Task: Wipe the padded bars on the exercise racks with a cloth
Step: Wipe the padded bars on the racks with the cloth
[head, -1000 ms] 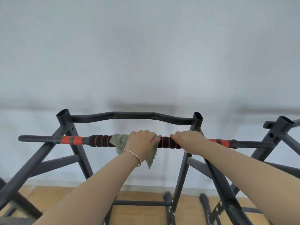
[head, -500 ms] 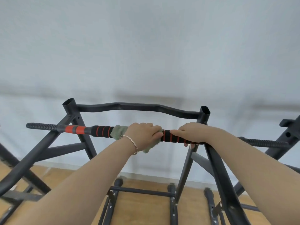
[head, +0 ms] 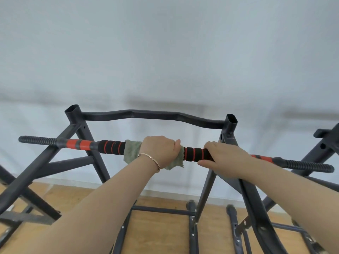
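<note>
A padded bar [head: 111,146], black foam with red rings and red-grey bands, runs left to right across the top of a dark metal exercise rack [head: 80,132]. A green cloth [head: 131,153] is wrapped round the middle of the bar. My left hand [head: 158,150], with a thin bracelet on its wrist, grips the cloth and the bar together. My right hand [head: 226,158] grips the bare foam just to the right, its thumb under the bar. Both forearms reach up from below.
A bent black crossbar [head: 152,115] joins the rack's two open-topped posts behind the padded bar. A second rack [head: 322,145] stands at the right edge and another frame [head: 22,198] at the lower left. A pale wall lies behind, wooden floor [head: 161,233] below.
The cloth has been bunched and wrapped tighter round the bar under my left hand, its hanging corner drawn up. My right hand stays gripping the foam. The view shifted slightly.
</note>
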Demonstrator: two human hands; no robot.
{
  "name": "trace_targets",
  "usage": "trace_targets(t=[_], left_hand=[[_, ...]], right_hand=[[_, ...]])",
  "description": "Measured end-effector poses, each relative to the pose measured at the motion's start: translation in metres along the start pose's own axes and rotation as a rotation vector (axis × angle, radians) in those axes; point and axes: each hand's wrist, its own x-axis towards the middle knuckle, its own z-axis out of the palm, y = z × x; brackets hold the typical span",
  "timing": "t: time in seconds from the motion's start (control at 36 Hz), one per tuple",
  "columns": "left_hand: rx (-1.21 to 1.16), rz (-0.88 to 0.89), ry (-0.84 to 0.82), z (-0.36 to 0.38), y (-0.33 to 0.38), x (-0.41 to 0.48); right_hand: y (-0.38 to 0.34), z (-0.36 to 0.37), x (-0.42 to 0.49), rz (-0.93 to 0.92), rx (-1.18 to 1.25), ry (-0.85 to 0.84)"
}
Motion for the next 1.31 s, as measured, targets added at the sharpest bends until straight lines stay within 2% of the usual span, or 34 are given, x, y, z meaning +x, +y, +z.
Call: trace_targets(t=[0.06,0.19,0.28,0.36,0.44,0.56,0.61,0.64,0.72,0.81,0.92,0.97,1.06,1.19,1.25,1.31], left_hand=[[0.045,0.041,0.033,0.001,-0.001,-0.003],[0.098,0.103,0.045,-0.002,0.000,-0.011],[0.086,0.072,0.081,0.000,0.001,-0.013],[0.071,0.044,0.095,0.003,0.002,-0.013],[-0.016,-0.052,0.101,0.004,0.000,-0.013],[-0.080,-0.132,0.092,0.007,-0.014,-0.014],[-0.054,-0.128,0.120,0.009,-0.021,-0.018],[-0.036,-0.106,0.134,0.009,-0.021,-0.020],[0.001,-0.059,0.133,0.008,-0.016,-0.021],[-0.036,-0.128,0.119,0.008,-0.015,-0.018],[-0.069,-0.142,0.119,0.009,-0.016,-0.017],[-0.076,-0.152,0.095,0.008,-0.017,-0.015],[-0.088,-0.176,0.048,0.007,-0.018,-0.011],[-0.128,-0.173,-0.024,0.005,-0.022,-0.008],[-0.143,-0.171,-0.052,0.003,-0.029,-0.004],[-0.148,-0.182,-0.054,0.002,-0.040,-0.003]], right_hand=[[0.001,-0.015,0.013,0.071,0.113,-0.164],[-0.006,-0.017,0.041,0.218,0.362,-0.412],[-0.006,-0.015,0.040,0.231,0.455,-0.471],[-0.006,-0.011,0.036,0.177,0.399,-0.383],[-0.012,-0.009,0.030,0.113,0.197,-0.273],[-0.023,0.004,0.008,0.111,-0.133,0.075],[-0.029,0.012,0.000,0.099,-0.197,0.160],[-0.030,0.013,-0.002,0.098,-0.177,0.150],[-0.025,0.000,0.004,0.112,-0.032,-0.022],[-0.019,-0.019,0.021,0.127,0.120,-0.258],[-0.025,-0.023,0.040,0.178,0.328,-0.408],[-0.026,-0.018,0.042,0.209,0.417,-0.427],[-0.024,-0.011,0.041,0.202,0.419,-0.365],[-0.030,-0.009,0.037,0.153,0.243,-0.243],[-0.033,-0.003,0.030,0.136,0.038,-0.111],[-0.040,0.008,0.017,0.134,-0.161,0.094]])
